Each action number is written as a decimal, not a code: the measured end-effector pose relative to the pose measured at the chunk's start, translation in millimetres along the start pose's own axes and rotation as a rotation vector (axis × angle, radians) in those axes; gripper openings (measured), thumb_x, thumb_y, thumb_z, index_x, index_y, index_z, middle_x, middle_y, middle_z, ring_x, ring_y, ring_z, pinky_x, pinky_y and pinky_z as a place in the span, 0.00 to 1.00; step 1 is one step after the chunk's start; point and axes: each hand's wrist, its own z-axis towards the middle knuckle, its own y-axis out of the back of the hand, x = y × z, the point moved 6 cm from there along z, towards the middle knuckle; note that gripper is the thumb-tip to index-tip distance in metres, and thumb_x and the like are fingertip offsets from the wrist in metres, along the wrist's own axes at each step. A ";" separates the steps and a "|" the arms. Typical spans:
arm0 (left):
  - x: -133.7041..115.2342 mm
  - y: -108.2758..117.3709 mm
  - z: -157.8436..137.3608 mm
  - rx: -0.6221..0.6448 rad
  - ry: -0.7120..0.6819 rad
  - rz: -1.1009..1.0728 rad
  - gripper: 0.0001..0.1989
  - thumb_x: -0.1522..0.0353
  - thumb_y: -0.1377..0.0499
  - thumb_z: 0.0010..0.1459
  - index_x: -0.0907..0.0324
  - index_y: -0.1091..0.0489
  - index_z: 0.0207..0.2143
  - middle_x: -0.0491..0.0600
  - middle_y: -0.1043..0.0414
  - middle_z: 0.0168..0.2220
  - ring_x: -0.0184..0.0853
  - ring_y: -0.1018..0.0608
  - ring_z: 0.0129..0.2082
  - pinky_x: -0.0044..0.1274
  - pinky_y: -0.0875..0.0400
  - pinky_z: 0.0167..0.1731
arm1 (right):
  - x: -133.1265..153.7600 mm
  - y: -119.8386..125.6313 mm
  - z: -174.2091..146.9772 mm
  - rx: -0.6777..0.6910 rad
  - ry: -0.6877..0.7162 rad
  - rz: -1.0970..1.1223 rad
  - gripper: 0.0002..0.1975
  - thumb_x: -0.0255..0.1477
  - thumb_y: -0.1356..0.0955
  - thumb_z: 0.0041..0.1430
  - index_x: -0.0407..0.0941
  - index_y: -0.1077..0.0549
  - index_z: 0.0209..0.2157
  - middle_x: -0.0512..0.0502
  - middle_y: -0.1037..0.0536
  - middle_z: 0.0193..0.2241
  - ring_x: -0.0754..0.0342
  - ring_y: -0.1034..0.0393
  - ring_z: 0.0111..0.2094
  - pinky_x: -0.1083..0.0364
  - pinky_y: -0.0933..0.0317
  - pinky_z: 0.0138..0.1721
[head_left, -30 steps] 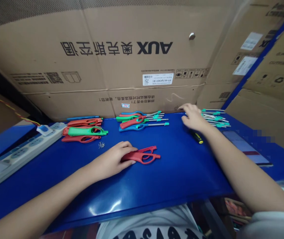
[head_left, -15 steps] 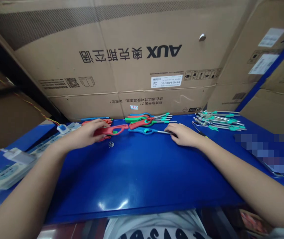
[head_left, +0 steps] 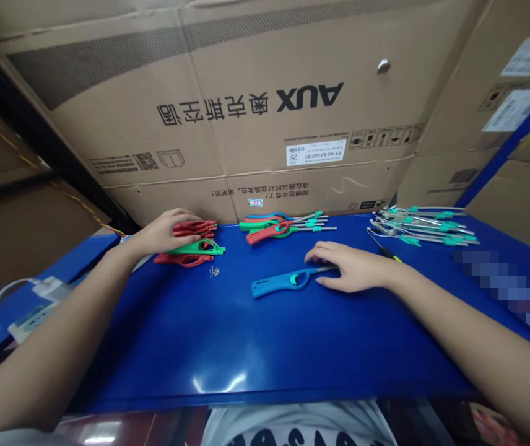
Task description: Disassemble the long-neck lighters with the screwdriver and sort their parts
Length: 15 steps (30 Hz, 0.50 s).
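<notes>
My right hand [head_left: 351, 266] grips the metal tube of a blue gas lighter [head_left: 274, 284], its handle pointing left over the blue table. A green trigger shows in the handle's loop. At the far left, my left hand [head_left: 165, 232] has its thumb and fingers closed around red lighter casings [head_left: 200, 228]. A green casing [head_left: 204, 248] and another red casing [head_left: 188, 260] lie just below that hand. Between the hands, farther back, lies a stack of lighters with tubes, topped by a red lighter [head_left: 265, 234].
Metal tubes with green triggers [head_left: 425, 226] are heaped at the back right, beside a screwdriver [head_left: 389, 253]. Small metal bits [head_left: 214, 271] lie left of centre. A cardboard wall [head_left: 246, 148] closes the back. A power strip [head_left: 33, 319] with a plugged-in charger stands left.
My right hand has drawn the blue lighter nearer to me, away from the stack. My left hand has moved back over the casings; the red casing it held out is back among them.
</notes>
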 end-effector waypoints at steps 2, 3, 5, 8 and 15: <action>-13.2 -8.3 -2.9 0.030 -0.078 -0.018 0.29 0.48 0.36 0.52 0.56 0.23 0.51 0.57 0.28 0.56 0.48 0.26 0.56 0.37 0.35 0.60 | 14.6 -7.8 7.5 -0.054 0.055 -0.023 0.24 0.41 0.33 0.64 0.46 0.32 0.58 0.38 0.29 0.54 0.44 0.34 0.53 0.44 0.39 0.55; -17.6 -13.5 -4.7 0.050 -0.106 -0.019 0.29 0.48 0.35 0.51 0.55 0.22 0.50 0.57 0.28 0.57 0.49 0.27 0.57 0.38 0.36 0.61 | 20.7 -12.3 11.2 -0.072 0.074 -0.046 0.25 0.44 0.34 0.65 0.46 0.32 0.59 0.38 0.30 0.55 0.43 0.34 0.54 0.43 0.39 0.55; -22.1 -23.6 -8.8 0.091 -0.149 -0.016 0.26 0.49 0.35 0.53 0.53 0.21 0.49 0.56 0.27 0.58 0.49 0.28 0.59 0.39 0.37 0.62 | 29.4 -20.5 17.1 -0.093 0.105 -0.102 0.24 0.45 0.35 0.67 0.45 0.31 0.57 0.37 0.29 0.55 0.42 0.34 0.52 0.42 0.38 0.53; -18.5 -30.8 -15.8 0.090 -0.167 -0.010 0.24 0.51 0.39 0.60 0.55 0.22 0.51 0.57 0.27 0.57 0.48 0.27 0.59 0.39 0.35 0.61 | 33.4 -26.6 20.4 -0.104 0.131 -0.147 0.20 0.43 0.36 0.68 0.43 0.28 0.52 0.37 0.27 0.52 0.43 0.33 0.49 0.43 0.37 0.50; 7.0 -26.9 -33.1 -0.031 -0.201 0.019 0.26 0.48 0.46 0.65 0.56 0.23 0.51 0.59 0.26 0.56 0.51 0.26 0.59 0.43 0.32 0.59 | 26.3 -26.4 18.2 -0.090 0.118 -0.105 0.19 0.42 0.35 0.67 0.43 0.29 0.51 0.37 0.28 0.51 0.43 0.34 0.49 0.43 0.37 0.52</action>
